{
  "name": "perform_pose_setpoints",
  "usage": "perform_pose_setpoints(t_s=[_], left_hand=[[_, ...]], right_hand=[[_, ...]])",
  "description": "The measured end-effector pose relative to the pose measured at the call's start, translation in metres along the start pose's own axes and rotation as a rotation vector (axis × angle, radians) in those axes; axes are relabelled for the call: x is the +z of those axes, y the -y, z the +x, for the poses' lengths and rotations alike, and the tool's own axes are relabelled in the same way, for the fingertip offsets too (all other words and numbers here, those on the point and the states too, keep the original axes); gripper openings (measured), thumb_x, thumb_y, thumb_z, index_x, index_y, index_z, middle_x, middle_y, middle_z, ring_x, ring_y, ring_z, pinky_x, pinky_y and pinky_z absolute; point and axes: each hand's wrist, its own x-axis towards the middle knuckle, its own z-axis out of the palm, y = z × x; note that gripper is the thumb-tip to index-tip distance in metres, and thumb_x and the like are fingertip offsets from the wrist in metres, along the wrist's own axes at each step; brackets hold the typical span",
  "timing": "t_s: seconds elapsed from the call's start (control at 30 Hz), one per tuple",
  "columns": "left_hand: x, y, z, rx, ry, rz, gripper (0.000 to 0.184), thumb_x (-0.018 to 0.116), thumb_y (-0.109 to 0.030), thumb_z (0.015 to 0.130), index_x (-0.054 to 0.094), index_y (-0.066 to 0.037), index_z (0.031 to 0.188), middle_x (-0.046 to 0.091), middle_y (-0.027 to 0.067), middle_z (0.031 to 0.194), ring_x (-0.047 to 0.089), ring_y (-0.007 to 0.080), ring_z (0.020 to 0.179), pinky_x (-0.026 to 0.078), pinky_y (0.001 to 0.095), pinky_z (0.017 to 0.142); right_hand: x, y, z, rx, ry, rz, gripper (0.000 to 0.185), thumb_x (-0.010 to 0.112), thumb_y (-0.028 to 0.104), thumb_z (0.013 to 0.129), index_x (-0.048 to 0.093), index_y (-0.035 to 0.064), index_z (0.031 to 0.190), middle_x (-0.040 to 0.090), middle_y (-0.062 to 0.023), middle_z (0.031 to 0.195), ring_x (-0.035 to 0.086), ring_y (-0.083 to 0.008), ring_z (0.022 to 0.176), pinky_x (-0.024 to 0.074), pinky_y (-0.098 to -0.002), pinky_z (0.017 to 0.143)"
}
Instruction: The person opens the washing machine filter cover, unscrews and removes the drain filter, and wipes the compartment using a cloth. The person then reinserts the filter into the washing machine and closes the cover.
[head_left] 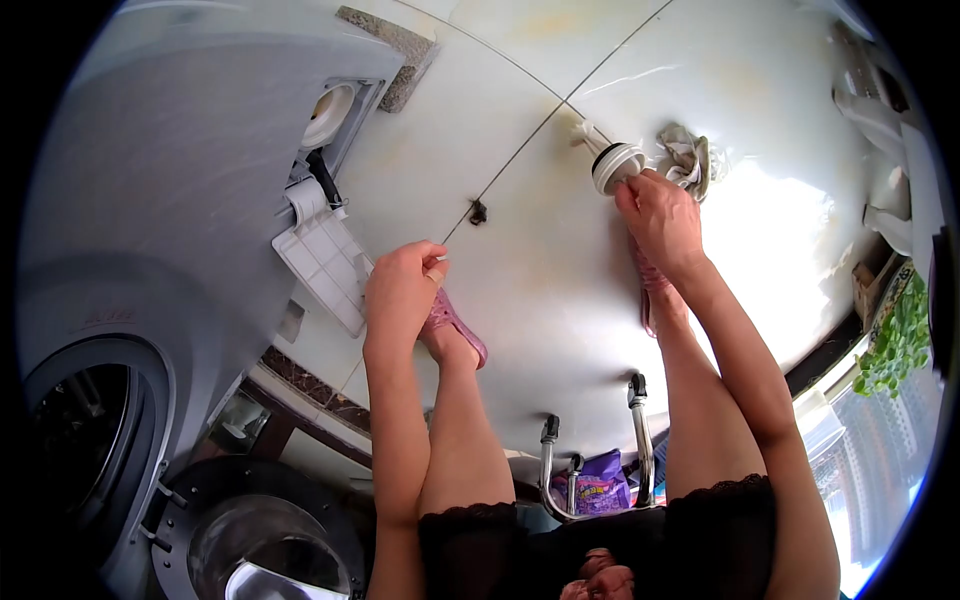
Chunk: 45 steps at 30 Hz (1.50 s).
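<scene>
My right hand (662, 222) is closed on a white drain filter (618, 168) with a dark seal ring, held just above the floor. The filter's pale inner end (588, 136) points away from me. Just past my fingers lies a crumpled grey-white cloth (690, 160). My left hand (403, 292) hovers near my left foot with its fingers loosely curled in, and nothing shows in them. Beside it hangs the opened white flap (325, 262) of the washing machine (190, 200). Above the flap are the round filter opening (328, 115) and a short black hose (324, 178).
A small dark clump (478, 211) lies on the tiled floor (540, 270). The machine's round door (270, 480) stands swung out at lower left. Chrome stool legs with casters (640, 430) and a purple packet (597, 487) are below me. A green plant (895, 335) is at right.
</scene>
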Motion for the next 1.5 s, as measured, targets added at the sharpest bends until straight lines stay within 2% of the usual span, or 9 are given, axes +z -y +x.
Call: perform_pose_setpoints(t_s=[0.4,0.5,0.8,0.9,1.0,1.03,1.1,1.3,1.5], left_hand=[[0.001,-0.003,0.002,0.02,0.017,0.01,0.019,0.069,-0.015,0.086,0.071,-0.004,0.102,0.073,0.0128,0.09,0.069,0.0294,0.082,0.053,0.0385,0.073],[0.001,-0.007,0.002,0.025,0.019,-0.001,0.019,0.07,-0.014,0.085,0.071,-0.004,0.1,0.073,0.0129,0.09,0.069,0.0296,0.082,0.054,0.0389,0.073],[0.005,-0.008,0.005,0.057,0.023,-0.012,0.02,0.071,-0.014,0.084,0.072,-0.004,0.1,0.073,0.013,0.09,0.069,0.0301,0.083,0.054,0.0389,0.074],[0.007,-0.005,0.006,0.058,0.026,-0.01,0.019,0.071,-0.014,0.084,0.072,-0.004,0.1,0.073,0.0128,0.089,0.069,0.0301,0.083,0.054,0.0386,0.074],[0.007,-0.002,0.006,0.048,0.034,-0.029,0.018,0.071,-0.014,0.084,0.072,-0.005,0.1,0.073,0.0117,0.09,0.069,0.0302,0.082,0.054,0.0383,0.073],[0.008,0.0,0.006,0.053,0.038,-0.02,0.018,0.071,-0.013,0.084,0.072,-0.004,0.1,0.073,0.012,0.089,0.07,0.0286,0.08,0.054,0.0368,0.073],[0.013,0.004,0.008,0.052,0.043,0.008,0.018,0.071,-0.01,0.084,0.072,-0.003,0.1,0.073,0.0125,0.086,0.07,0.0252,0.077,0.054,0.0338,0.071],[0.044,0.007,0.036,0.154,-0.331,-0.014,0.015,0.076,-0.015,0.081,0.074,-0.008,0.094,0.065,0.0069,0.083,0.063,0.023,0.074,0.05,0.0367,0.067],[0.071,-0.003,0.053,0.284,-0.465,0.192,0.021,0.083,-0.023,0.071,0.074,-0.012,0.086,0.063,0.002,0.083,0.061,0.0209,0.082,0.043,0.038,0.075]], right_hand=[[0.0,0.007,-0.009,-0.021,-0.023,-0.02,0.027,0.057,0.025,0.092,0.067,0.0043,0.077,0.067,-0.0101,0.082,0.065,-0.034,0.07,0.0529,-0.0434,0.066],[0.003,-0.005,-0.009,0.145,0.311,0.041,0.037,0.05,0.031,0.095,0.072,0.0052,0.079,0.07,-0.0114,0.078,0.067,-0.0339,0.073,0.0532,-0.042,0.075],[-0.009,0.006,-0.003,0.385,0.486,0.392,0.042,0.047,0.028,0.098,0.074,-0.0018,0.086,0.074,-0.0106,0.08,0.07,-0.0191,0.075,0.0525,-0.0336,0.077],[-0.008,-0.003,-0.016,0.285,0.419,0.325,0.032,0.053,0.022,0.097,0.073,-0.0007,0.086,0.072,-0.0086,0.081,0.067,-0.022,0.07,0.0517,-0.0347,0.073],[-0.032,-0.002,-0.021,0.228,-0.014,0.015,0.023,0.056,0.021,0.094,0.071,0.006,0.088,0.07,-0.0068,0.083,0.066,-0.0286,0.071,0.0524,-0.0391,0.074],[-0.037,-0.007,-0.019,0.172,-0.085,-0.058,0.011,0.063,0.016,0.09,0.068,0.0105,0.098,0.066,-0.0039,0.096,0.065,-0.0277,0.077,0.0525,-0.0416,0.071],[-0.037,-0.029,-0.012,-0.047,-0.187,-0.314,0.032,0.069,0.006,0.08,0.063,0.0134,0.111,0.056,-0.0038,0.116,0.057,-0.0251,0.108,0.0526,-0.0376,0.079],[-0.017,-0.059,-0.002,-0.04,-0.191,-0.351,0.045,0.072,0.0,0.073,0.061,0.0129,0.115,0.053,-0.0048,0.122,0.056,-0.0261,0.111,0.0529,-0.0388,0.084],[-0.017,-0.065,-0.007,-0.072,-0.294,-0.375,0.051,0.075,-0.002,0.072,0.061,0.0138,0.118,0.051,-0.0055,0.124,0.057,-0.0257,0.109,0.0505,-0.0399,0.088]])
